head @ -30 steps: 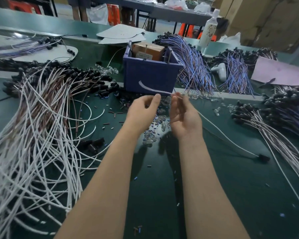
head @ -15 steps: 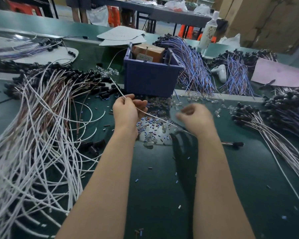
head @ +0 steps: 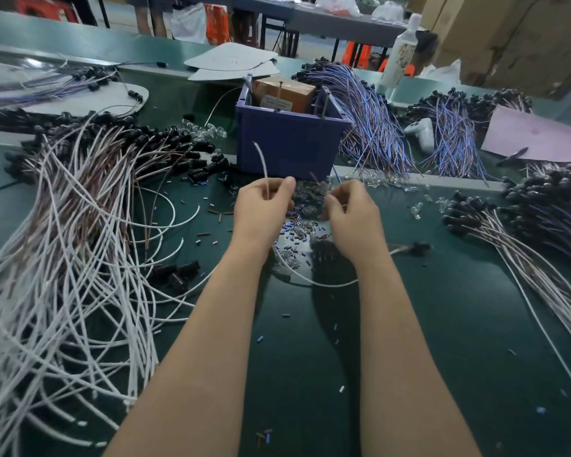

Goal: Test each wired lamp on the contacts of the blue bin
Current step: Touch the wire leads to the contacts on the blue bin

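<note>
blue bin (head: 287,143) ahead, wire heaps (head: 80,258) beside, left hand (head: 261,212), right hand (head: 351,216) pinching wired lamp (head: 314,282)

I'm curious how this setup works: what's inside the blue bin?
A brown cardboard box with a pale label sits in the blue bin, and thin metal pins stand upright at its rim. The front wall hides the bin's floor and anything lower down.

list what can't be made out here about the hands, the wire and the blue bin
Head view, all:
What the right hand holds: hidden by its own curled fingers.
Black lamp holder right of it: blurred.
Inside of the blue bin: hidden by its front wall and the cardboard box.
That box's label: too small to read.
</note>
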`<state>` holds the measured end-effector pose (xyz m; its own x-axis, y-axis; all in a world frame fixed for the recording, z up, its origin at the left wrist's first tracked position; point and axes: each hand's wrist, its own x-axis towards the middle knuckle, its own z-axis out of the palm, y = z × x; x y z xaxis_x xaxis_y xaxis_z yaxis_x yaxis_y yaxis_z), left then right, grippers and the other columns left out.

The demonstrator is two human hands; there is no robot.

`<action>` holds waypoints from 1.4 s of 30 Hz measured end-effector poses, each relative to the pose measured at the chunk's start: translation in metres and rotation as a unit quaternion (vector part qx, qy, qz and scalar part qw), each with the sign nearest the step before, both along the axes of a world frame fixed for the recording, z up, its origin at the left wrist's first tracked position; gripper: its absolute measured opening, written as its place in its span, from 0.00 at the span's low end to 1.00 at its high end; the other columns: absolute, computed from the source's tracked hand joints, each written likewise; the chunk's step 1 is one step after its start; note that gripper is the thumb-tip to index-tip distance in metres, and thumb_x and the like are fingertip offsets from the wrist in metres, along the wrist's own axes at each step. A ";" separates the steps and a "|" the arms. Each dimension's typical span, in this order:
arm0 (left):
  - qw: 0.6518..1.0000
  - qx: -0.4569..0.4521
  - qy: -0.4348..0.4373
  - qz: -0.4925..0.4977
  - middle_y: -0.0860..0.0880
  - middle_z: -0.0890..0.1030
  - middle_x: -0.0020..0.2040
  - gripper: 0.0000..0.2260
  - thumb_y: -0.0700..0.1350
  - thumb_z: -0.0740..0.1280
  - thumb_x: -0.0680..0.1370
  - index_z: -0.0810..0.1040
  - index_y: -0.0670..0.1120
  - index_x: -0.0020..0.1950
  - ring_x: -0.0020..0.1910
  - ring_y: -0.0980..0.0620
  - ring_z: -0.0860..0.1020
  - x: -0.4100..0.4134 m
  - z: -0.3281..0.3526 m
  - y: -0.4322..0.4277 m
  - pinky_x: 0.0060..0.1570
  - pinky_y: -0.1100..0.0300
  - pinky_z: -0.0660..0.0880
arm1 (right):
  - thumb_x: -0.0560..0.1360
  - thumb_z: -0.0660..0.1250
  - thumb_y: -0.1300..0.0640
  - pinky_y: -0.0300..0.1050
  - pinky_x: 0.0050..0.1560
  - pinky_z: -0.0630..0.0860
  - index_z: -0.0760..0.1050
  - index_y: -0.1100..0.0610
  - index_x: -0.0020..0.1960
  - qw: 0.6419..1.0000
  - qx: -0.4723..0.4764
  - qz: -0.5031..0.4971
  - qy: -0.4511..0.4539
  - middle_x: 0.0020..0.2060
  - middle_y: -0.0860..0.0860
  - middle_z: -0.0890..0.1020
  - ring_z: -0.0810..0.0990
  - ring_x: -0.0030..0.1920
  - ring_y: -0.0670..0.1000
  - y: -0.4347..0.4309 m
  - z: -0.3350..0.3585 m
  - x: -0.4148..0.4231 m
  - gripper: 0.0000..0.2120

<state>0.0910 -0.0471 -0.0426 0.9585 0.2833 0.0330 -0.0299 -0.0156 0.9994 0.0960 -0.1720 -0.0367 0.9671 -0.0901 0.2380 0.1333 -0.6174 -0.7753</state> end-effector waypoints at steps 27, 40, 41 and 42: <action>0.979 0.005 -0.052 0.196 0.54 0.75 0.33 0.08 0.43 0.57 0.82 0.74 0.45 0.48 0.29 0.60 0.71 0.011 0.011 0.017 0.30 0.70 0.66 | 0.80 0.60 0.60 0.45 0.43 0.80 0.76 0.55 0.52 0.978 0.117 -0.135 -0.109 0.38 0.53 0.82 0.82 0.36 0.51 0.003 0.001 0.007 0.07; 0.981 -0.130 -0.041 0.140 0.50 0.81 0.40 0.09 0.38 0.55 0.82 0.64 0.51 0.44 0.32 0.53 0.73 0.044 0.024 -0.003 0.40 0.58 0.71 | 0.80 0.58 0.63 0.41 0.42 0.77 0.70 0.59 0.61 0.972 0.188 -0.094 -0.103 0.37 0.47 0.78 0.79 0.33 0.47 0.037 0.011 0.041 0.10; 0.982 -0.130 -0.037 0.135 0.50 0.82 0.39 0.08 0.39 0.56 0.82 0.66 0.50 0.45 0.28 0.56 0.74 0.046 0.023 -0.004 0.36 0.62 0.72 | 0.80 0.58 0.63 0.37 0.38 0.76 0.70 0.58 0.59 0.970 0.196 -0.095 -0.111 0.36 0.46 0.77 0.78 0.30 0.44 0.037 0.011 0.043 0.09; 0.982 -0.132 -0.035 0.130 0.50 0.82 0.38 0.07 0.39 0.57 0.82 0.67 0.48 0.46 0.24 0.59 0.74 0.048 0.024 -0.004 0.31 0.65 0.72 | 0.80 0.58 0.63 0.36 0.36 0.75 0.70 0.57 0.58 0.967 0.202 -0.096 -0.119 0.35 0.46 0.77 0.77 0.28 0.42 0.037 0.011 0.045 0.08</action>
<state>0.1386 -0.0511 -0.0190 0.8502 0.5263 -0.0114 -0.1284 0.2284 0.9651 0.1406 -0.1352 -0.0258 0.8451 -0.3948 0.3606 0.2515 -0.3015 -0.9197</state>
